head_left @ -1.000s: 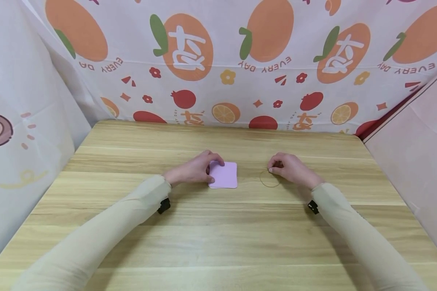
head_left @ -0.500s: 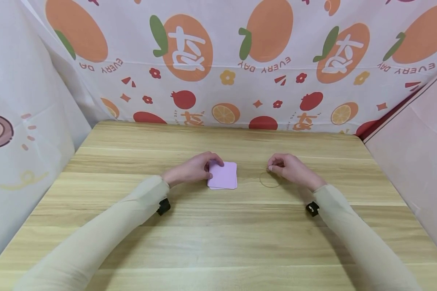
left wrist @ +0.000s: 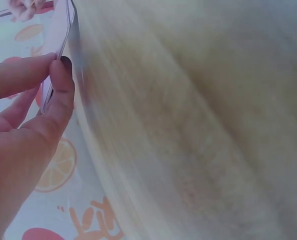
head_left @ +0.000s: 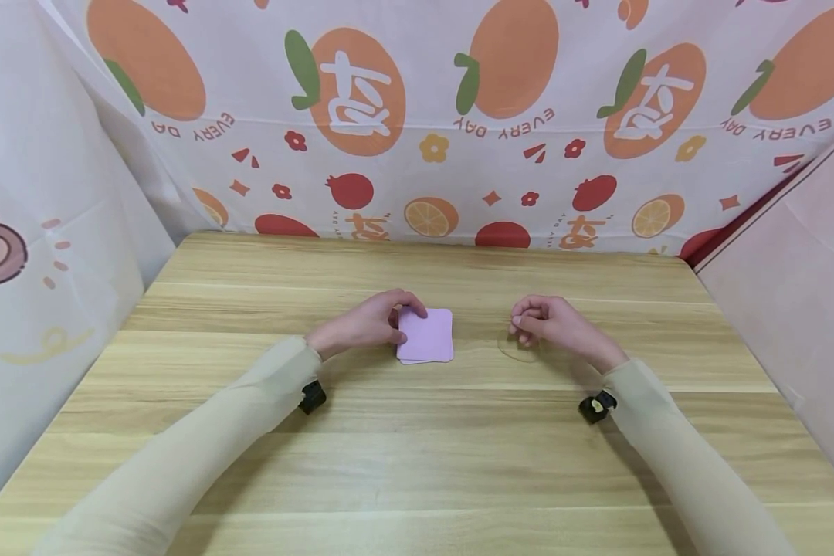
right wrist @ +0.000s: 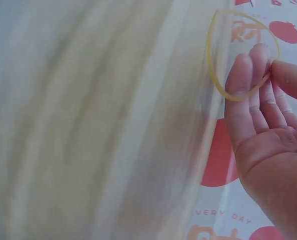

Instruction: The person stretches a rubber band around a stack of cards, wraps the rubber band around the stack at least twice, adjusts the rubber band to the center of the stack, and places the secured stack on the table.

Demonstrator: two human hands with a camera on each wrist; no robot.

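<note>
A thin stack of square lilac cards (head_left: 427,336) is near the middle of the table, its layers slightly fanned at the lower edge. My left hand (head_left: 368,320) pinches the stack by its left side, the thumb near the bottom and a finger at the top. Seen edge-on in the left wrist view, the cards (left wrist: 62,32) sit between thumb and fingers. To the right, apart from the cards, my right hand (head_left: 556,323) holds a thin yellow rubber band (right wrist: 210,57) between thumb and finger. The band hangs as a loose loop, with the other fingers partly extended behind it.
Both hands are over a light wood-grain table (head_left: 403,448). A white cloth with fruit prints (head_left: 431,177) hangs along its back edge. Pale cloth walls (head_left: 55,324) stand at left and right. Each wrist carries a small black camera (head_left: 313,396).
The right hand has turned slightly and its lower fingers have spread from the curled pose, with the rubber band still held. The left hand and the cards have barely shifted.
</note>
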